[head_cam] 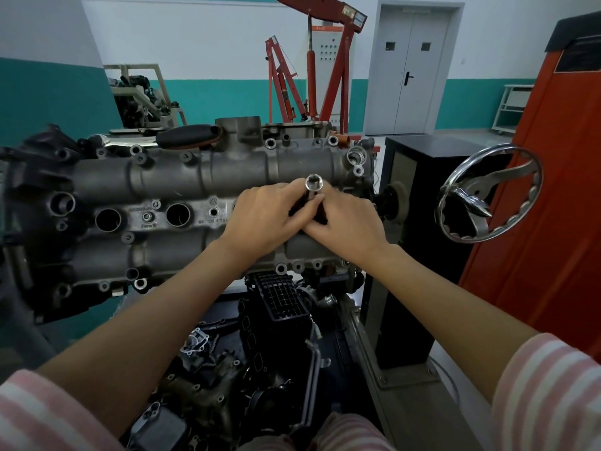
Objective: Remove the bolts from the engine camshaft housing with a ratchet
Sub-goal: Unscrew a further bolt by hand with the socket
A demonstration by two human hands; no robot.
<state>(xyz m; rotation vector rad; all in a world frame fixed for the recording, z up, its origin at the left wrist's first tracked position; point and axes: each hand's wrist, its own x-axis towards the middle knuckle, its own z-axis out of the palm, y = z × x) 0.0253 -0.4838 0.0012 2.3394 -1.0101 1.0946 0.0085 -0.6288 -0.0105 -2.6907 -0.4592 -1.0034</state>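
1. Both hands meet at the frame's centre over the camshaft housing (201, 177), forearms reaching up from the lower corners in pink-striped sleeves.
2. The left hand (263, 219) and right hand (348, 222) both curl around a dark-handled tool, likely the ratchet (310, 203), its chrome socket (313, 183) pointing upward, open end showing.
3. The housing's cast lettering is too blurred to read (a round logo sits near the middle).
4. Two red engine cranes (325, 60) stand at upper centre; one chrome handwheel (487, 193) sits at right.
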